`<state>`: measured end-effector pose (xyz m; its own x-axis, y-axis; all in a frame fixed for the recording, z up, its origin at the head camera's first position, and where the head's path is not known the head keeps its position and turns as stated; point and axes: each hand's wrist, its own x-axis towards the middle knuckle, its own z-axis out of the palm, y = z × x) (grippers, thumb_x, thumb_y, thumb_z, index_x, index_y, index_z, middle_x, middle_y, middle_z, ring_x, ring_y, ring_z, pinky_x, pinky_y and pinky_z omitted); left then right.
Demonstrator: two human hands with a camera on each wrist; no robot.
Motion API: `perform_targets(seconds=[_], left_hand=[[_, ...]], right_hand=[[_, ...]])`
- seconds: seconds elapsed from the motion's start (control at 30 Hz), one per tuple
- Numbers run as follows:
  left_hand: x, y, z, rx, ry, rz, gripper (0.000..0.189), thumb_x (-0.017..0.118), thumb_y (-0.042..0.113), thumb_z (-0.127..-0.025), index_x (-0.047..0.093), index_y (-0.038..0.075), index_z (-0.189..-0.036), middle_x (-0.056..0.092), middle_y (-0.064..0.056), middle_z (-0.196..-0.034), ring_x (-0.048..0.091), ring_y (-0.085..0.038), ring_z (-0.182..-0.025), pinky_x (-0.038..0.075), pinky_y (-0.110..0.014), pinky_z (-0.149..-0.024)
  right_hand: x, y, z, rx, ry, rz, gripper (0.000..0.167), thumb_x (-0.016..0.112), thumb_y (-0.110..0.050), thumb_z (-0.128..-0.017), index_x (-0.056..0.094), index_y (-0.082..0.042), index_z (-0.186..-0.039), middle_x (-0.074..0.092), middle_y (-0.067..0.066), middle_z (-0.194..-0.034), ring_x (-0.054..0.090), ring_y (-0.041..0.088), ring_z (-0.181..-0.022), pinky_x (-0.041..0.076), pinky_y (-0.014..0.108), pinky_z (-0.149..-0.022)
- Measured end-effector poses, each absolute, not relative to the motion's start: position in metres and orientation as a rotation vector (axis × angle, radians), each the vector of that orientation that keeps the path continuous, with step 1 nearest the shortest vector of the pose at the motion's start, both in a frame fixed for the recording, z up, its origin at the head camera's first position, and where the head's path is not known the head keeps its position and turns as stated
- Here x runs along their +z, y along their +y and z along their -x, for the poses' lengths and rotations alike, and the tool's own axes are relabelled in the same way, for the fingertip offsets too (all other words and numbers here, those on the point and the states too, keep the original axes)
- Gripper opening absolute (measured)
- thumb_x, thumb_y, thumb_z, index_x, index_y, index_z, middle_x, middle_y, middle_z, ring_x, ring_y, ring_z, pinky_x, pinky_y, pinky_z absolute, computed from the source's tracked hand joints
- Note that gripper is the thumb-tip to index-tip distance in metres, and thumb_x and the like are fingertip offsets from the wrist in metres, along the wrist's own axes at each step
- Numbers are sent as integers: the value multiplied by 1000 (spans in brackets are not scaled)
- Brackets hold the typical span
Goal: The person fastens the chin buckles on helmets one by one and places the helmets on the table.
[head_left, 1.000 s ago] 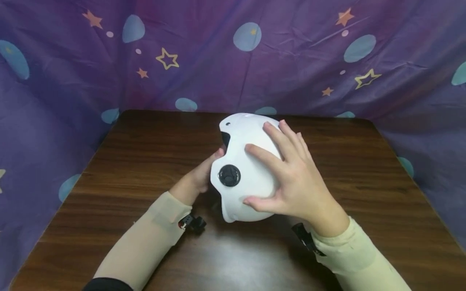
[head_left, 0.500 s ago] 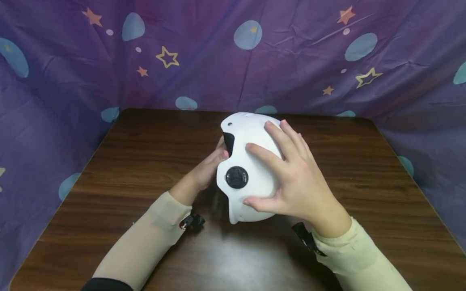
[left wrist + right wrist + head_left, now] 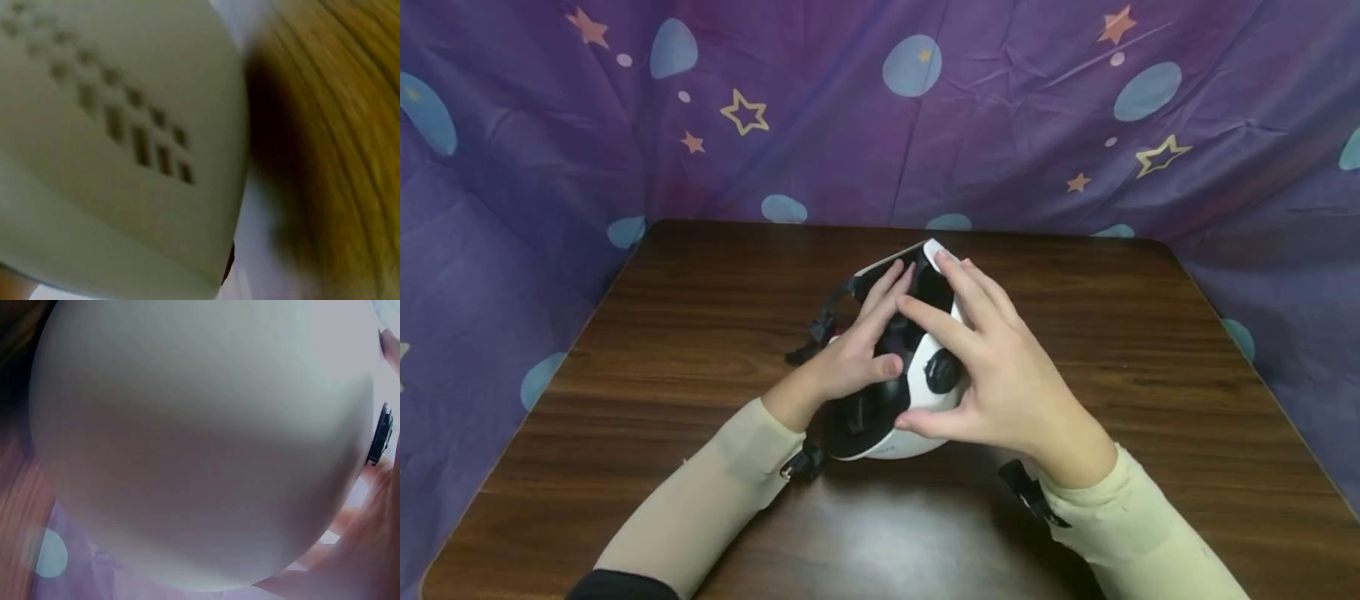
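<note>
One white helmet point(image 3: 921, 383) has left grip point(image 3: 857, 354) across its opening point(image 3: 865, 421), right grip point(image 3: 1011, 367) beside it, both spread.

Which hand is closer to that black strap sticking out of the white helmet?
Left. The left hand is right beside the black strap; the right hand is farther away, at the opposite side of the white helmet.

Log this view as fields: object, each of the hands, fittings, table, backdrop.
Object: white helmet, black inside
Left hand: fingers straight, across the helmet's open side
Right hand: fingers and thumb spread over the helmet
Knob: round, black, near the right hand
Strap: black, beside the left hand
Surface: wooden table; helmet contact unclear
Backdrop: star-patterned purple cloth
</note>
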<state>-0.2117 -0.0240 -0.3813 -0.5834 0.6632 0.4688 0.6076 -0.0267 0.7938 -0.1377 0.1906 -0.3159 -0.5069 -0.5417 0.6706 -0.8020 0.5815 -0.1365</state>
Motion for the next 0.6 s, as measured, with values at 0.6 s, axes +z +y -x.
perform_targets(seconds=[0.6], left_hand=[[-384, -17, 209, 1752, 2112, -1433, 145, 42, 100, -79, -8, -4, -167, -10, -21, -174, 7, -34, -161, 18, -50, -128]], right_hand=[[-327, 179, 126, 614, -2320, -857, 84, 63, -89, -81, 65, -11, -111, 25, 13, -175, 23, 42, -158, 24, 84, -110]])
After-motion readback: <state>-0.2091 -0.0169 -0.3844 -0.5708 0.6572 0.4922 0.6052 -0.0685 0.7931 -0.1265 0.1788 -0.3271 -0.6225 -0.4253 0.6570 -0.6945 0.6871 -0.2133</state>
